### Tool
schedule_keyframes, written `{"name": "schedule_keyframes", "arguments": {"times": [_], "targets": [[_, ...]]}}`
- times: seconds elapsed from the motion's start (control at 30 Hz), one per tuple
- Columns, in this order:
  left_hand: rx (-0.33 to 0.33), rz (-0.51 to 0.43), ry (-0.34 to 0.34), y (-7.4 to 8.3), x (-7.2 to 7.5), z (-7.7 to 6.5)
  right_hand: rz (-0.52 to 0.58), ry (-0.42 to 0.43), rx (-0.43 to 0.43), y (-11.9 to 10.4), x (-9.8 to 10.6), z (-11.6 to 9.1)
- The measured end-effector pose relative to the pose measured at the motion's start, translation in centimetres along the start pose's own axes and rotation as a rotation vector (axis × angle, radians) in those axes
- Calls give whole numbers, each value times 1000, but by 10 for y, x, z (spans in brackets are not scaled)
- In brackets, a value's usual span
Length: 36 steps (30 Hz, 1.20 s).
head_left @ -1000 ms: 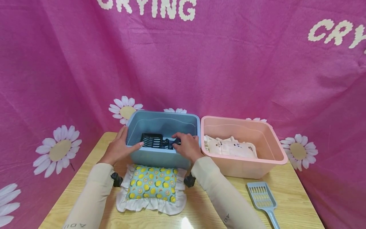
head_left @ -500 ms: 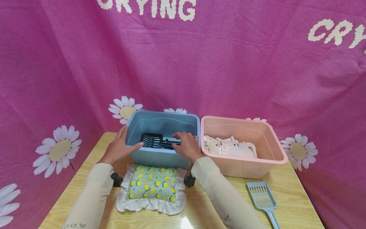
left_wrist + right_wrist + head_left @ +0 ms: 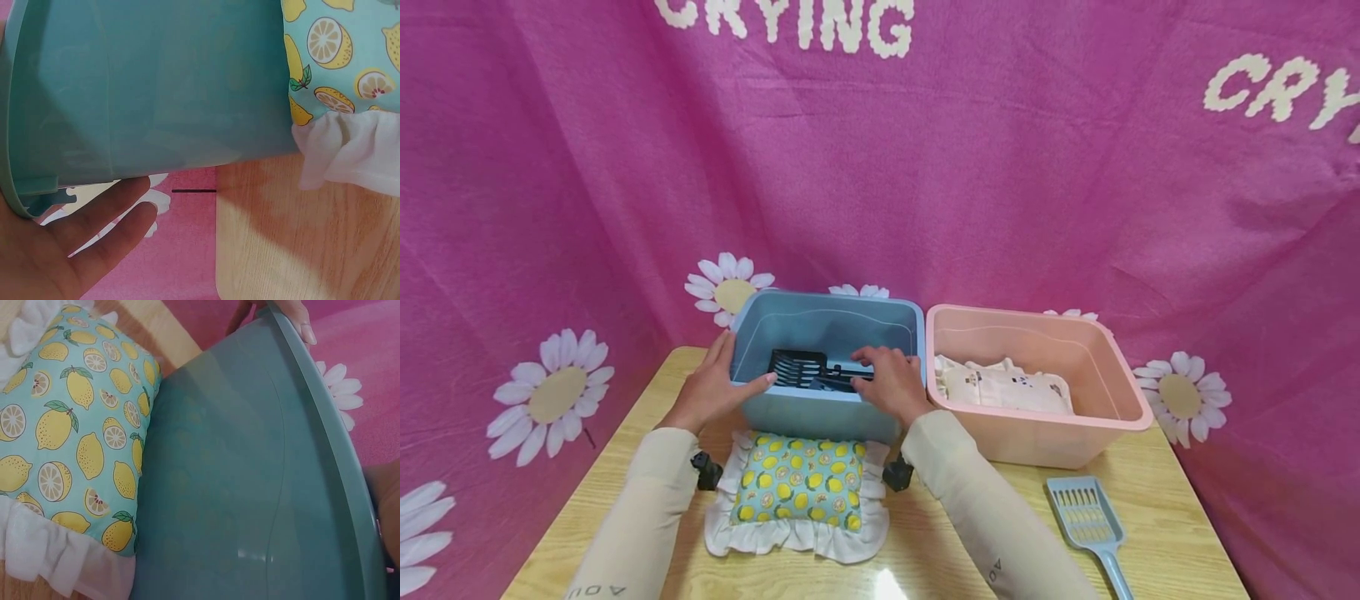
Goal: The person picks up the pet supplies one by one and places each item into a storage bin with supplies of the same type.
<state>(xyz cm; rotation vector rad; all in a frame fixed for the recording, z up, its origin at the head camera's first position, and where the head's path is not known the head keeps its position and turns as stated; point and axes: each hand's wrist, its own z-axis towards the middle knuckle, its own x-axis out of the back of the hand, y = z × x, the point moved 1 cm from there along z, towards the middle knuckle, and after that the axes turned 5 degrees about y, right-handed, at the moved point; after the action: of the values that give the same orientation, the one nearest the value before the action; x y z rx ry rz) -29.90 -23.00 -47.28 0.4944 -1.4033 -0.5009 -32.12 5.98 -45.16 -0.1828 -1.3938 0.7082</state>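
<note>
Before pink cloth, left hand gripped blue bin; right hand spread loosely above a black scoop

The deep, blue plastic box stands flat on the wooden table, open on top. Inside, a black scoop with slots lies sideways, its handle pointing right, partly hidden.

The blue bin on the left was smooth, faintly glossy plastic; the pink bin on the right looked smooth plastic too. The near cushion was matt printed cloth with a soft fabric frill. The grained wood table shone nearby; the far backdrop was matt, creased cloth.
</note>
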Motion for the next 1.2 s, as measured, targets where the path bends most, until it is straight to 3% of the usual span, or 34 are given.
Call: {"name": "schedule_keyframes", "arguments": {"times": [0.53,0.7,0.9,1.2], "targets": [[22,-11,-10,1,2,-3,7,22,21,2,1,-1],[29,-21,-10,3,1,-3,-2,11,49,3,7,-3],[40,-22,-15,4,0,-4,11,-7,22,9,14,-9],[33,-17,-12,2,0,-2,69,20,54,15,29,-18]]}}
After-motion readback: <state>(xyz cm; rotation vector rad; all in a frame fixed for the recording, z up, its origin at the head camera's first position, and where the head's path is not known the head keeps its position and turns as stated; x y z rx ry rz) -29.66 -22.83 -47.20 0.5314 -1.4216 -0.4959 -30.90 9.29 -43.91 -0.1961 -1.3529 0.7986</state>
